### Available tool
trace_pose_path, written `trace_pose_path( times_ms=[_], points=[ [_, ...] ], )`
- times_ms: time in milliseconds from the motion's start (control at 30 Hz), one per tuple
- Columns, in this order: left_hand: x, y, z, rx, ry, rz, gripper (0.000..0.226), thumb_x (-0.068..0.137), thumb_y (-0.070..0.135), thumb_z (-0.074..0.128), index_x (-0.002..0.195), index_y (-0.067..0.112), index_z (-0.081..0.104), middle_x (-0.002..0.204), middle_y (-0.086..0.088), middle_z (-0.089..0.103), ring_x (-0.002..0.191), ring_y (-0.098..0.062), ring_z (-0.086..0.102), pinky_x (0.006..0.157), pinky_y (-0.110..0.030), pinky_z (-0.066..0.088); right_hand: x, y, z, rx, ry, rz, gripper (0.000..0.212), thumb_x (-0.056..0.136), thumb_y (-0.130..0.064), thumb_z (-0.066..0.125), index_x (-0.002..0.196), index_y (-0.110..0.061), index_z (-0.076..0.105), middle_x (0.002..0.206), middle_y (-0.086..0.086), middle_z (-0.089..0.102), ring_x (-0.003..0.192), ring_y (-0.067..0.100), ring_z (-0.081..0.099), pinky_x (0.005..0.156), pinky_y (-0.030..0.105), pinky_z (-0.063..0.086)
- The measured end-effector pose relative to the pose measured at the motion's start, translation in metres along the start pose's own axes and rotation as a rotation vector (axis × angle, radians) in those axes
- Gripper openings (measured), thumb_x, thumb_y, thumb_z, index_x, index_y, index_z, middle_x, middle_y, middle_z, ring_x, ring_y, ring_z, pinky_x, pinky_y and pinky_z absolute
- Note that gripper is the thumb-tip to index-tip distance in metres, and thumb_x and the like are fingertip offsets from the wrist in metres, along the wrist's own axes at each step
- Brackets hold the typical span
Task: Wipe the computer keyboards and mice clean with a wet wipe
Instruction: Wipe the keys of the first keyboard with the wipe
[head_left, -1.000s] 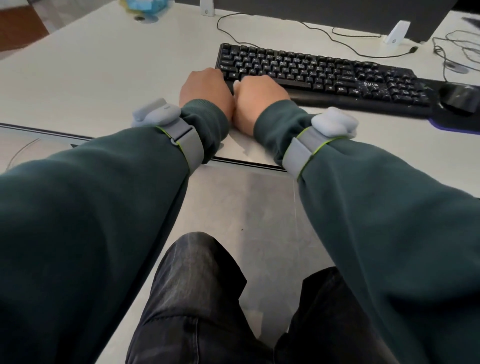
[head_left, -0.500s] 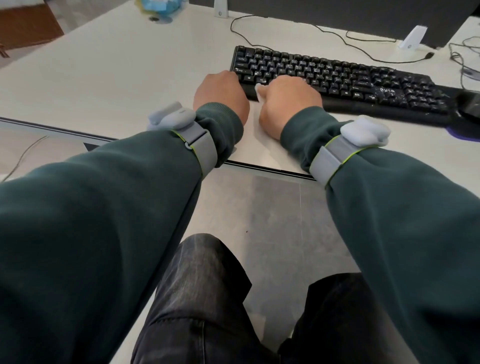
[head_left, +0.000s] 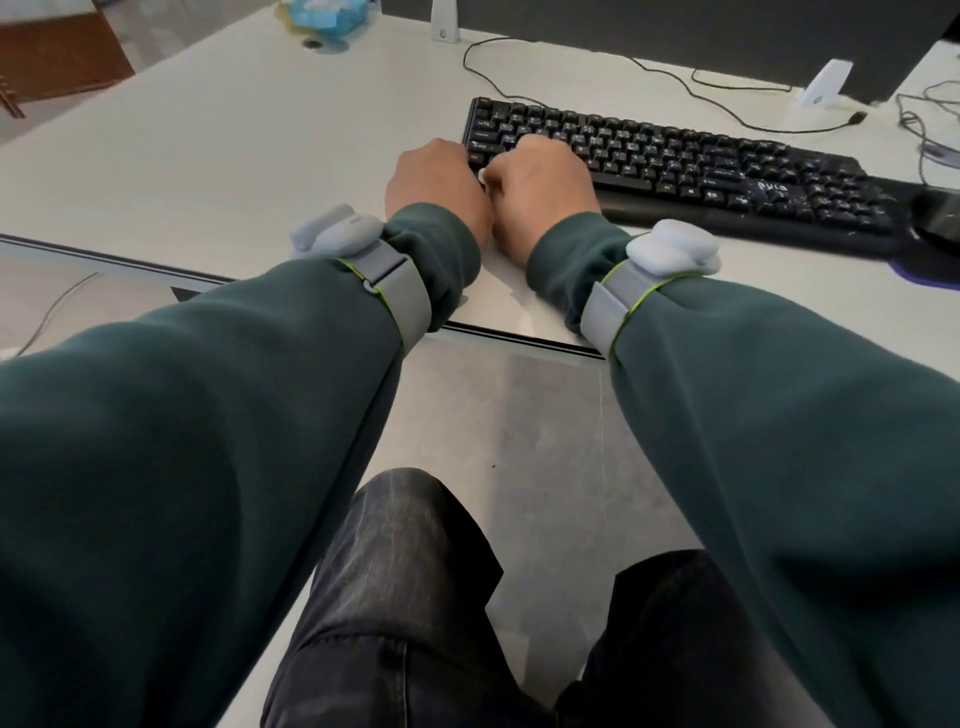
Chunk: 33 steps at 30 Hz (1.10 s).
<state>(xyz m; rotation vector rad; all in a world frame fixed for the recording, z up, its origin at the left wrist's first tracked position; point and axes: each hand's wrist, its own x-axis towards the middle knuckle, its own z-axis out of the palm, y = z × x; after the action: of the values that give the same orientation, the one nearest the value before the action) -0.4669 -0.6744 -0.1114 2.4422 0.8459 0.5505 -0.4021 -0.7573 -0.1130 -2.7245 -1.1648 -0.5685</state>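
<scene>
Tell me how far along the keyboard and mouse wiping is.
Nothing looks finished yet. The left hand and right hand sit at the left end of the keyboard, a white scrap, likely the wipe, between them. White specks dot its right-hand keys, and the mouse at the far right lies untouched.

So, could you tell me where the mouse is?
In the head view, the mouse sits at the far right edge, on a mouse pad just right of the keyboard.

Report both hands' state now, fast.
Left hand: cannot tell; fingers hidden behind its back, at the keyboard's left end.
Right hand: fingers curled, seemingly pinching a white wipe.
</scene>
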Motion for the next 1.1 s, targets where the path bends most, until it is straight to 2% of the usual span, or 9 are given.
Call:
trace_pose_path(
  times_ms=[133,233,333,433,533,633,733,900,1100],
  points=[
    [-0.002,0.001,-0.007,-0.039,-0.007,-0.028,0.019,0.088,0.007,0.042,0.087,0.013,0.060,0.106,-0.015,0.068,0.102,-0.035,0.064,0.071,-0.030,0.041,0.006,-0.009,0.001,0.056,-0.027,-0.045,0.030,0.096,-0.016,0.045,0.111,-0.013,0.071,0.114,0.015,0.054,0.107,0.035,0.054,0.072,0.030,0.029],
    [-0.003,0.002,-0.007,-0.065,-0.005,-0.031,0.019,0.089,0.009,0.044,0.089,0.015,0.062,0.101,-0.012,0.068,0.098,-0.033,0.065,0.071,-0.029,0.044,-0.001,-0.001,0.000,0.080,-0.034,-0.009,0.028,0.097,-0.017,0.047,0.111,-0.014,0.071,0.113,0.013,0.054,0.107,0.035,0.055,0.076,0.030,0.034],
    [-0.003,0.002,-0.006,-0.075,-0.035,-0.039,0.026,0.087,0.004,0.038,0.089,0.017,0.061,0.094,-0.007,0.064,0.096,-0.032,0.066,0.071,-0.030,0.047,-0.018,0.028,-0.009,0.043,-0.036,0.133,0.022,0.094,-0.017,0.049,0.096,-0.012,0.071,0.105,0.014,0.061,0.098,0.037,0.057,0.080,0.033,0.044],
    [-0.005,0.002,-0.005,-0.079,-0.044,-0.039,0.027,0.085,0.002,0.036,0.087,0.017,0.058,0.088,-0.005,0.059,0.097,-0.032,0.065,0.070,-0.029,0.045,-0.040,0.067,-0.021,-0.012,-0.079,0.343,0.020,0.094,-0.015,0.049,0.079,-0.012,0.062,0.085,0.011,0.057,0.079,0.032,0.046,0.071,0.032,0.039],
    [-0.008,0.003,-0.007,-0.078,-0.003,-0.015,0.037,0.086,0.005,0.039,0.109,0.013,0.066,0.110,-0.006,0.065,0.107,-0.031,0.062,0.087,-0.033,0.052,-0.057,0.095,-0.027,-0.009,-0.079,0.479,0.019,0.094,-0.014,0.049,0.084,-0.012,0.065,0.084,0.009,0.057,0.084,0.031,0.048,0.073,0.031,0.040],
    [-0.012,0.008,-0.005,-0.036,0.027,0.088,0.048,0.087,0.006,0.042,0.130,0.017,0.062,0.132,-0.007,0.054,0.122,-0.027,0.051,0.104,-0.034,0.043,-0.056,0.093,-0.028,0.055,-0.131,0.451,0.023,0.094,-0.012,0.045,0.090,-0.010,0.067,0.085,0.009,0.059,0.089,0.032,0.057,0.074,0.029,0.040],
    [-0.022,0.019,0.001,0.033,-0.037,0.263,0.049,0.086,0.002,0.043,0.128,0.017,0.064,0.131,-0.006,0.053,0.121,-0.028,0.050,0.102,-0.033,0.041,-0.054,0.086,-0.028,0.091,-0.140,0.442,0.025,0.096,-0.016,0.044,0.100,-0.007,0.068,0.101,0.014,0.066,0.101,0.036,0.061,0.076,0.031,0.042],
    [-0.032,0.044,0.026,0.117,-0.119,0.441,0.047,0.089,0.003,0.045,0.131,0.016,0.063,0.132,-0.005,0.054,0.124,-0.029,0.048,0.105,-0.041,0.042,-0.072,0.115,-0.035,0.060,-0.094,0.597,0.020,0.097,-0.015,0.046,0.090,-0.006,0.063,0.102,0.014,0.068,0.100,0.034,0.059,0.073,0.030,0.041],
    [-0.026,0.077,0.049,0.262,-0.095,0.514,0.052,0.088,0.016,0.053,0.140,0.022,0.052,0.139,-0.004,0.051,0.131,-0.031,0.041,0.107,-0.047,0.036,-0.075,0.105,-0.026,0.126,-0.049,0.440,0.029,0.098,-0.020,0.046,0.109,-0.012,0.071,0.110,0.014,0.066,0.111,0.033,0.057,0.084,0.031,0.044]
  ],
)
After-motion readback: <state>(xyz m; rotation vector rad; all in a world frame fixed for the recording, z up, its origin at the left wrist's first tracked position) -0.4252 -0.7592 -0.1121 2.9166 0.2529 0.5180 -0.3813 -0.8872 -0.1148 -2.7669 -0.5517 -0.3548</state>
